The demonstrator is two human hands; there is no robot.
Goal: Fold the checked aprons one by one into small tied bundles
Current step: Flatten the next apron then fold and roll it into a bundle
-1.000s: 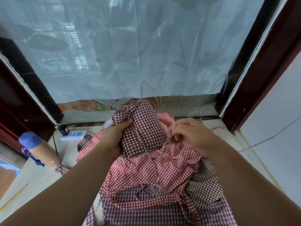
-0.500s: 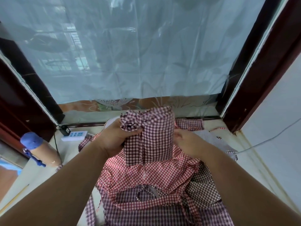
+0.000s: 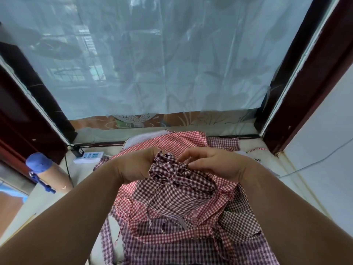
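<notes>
A dark maroon checked apron [image 3: 175, 190] is being held up at the centre of the view, above the pile of aprons [image 3: 191, 236] spread on the floor [image 3: 86, 169] toward 6 o'clock. It is being gripped from 9 o'clock by the left hand [image 3: 133, 167], whose fingers are closed on the gathered cloth, seemingly so that the folds are kept from springing open. The bunched straps [image 3: 164, 163] at the bundle's 12 o'clock end are being pinched by the right hand [image 3: 214, 165], fingers together on the fabric (probably so that a knot can be worked).

The apron is being seen as a compact, puffy packet, its small maroon-and-white checks creased, with a ruffled knot of straps at its top. Whether the tie is being finished cannot be told. Red and purple checked aprons are lying loose underneath, apparently waiting. A power strip [image 3: 88, 156] and a blue-capped bottle [image 3: 47, 175] are lying well apart at 9 o'clock.
</notes>
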